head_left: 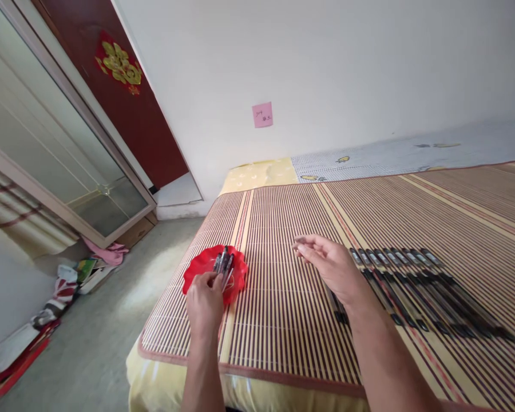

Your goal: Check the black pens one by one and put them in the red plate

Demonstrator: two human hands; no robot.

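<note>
My left hand (205, 303) reaches over the near rim of a scalloped red plate (193, 268), its thumb and fingers pinched at a pen among several dark pens (224, 262) lying there. To the right, my right hand (328, 263) is raised above the striped mat, fingertips pressed together; a small greyish piece seems to be between them, too blurred to name. Beneath that wrist, a dark pen (340, 312) is partly hidden. Beyond my right forearm lie several slim dark pens (433, 300) side by side, with a row of short, pale-labelled pieces (395, 257) at their far ends.
The striped mat (278, 326) covers a bed with yellow bedding (257, 171) against a white wall. A pink note (262, 115) is stuck on the wall. Left of the bed are a grey floor (141, 286), a glass-panelled door (81, 154) and piled odds and ends (51, 309).
</note>
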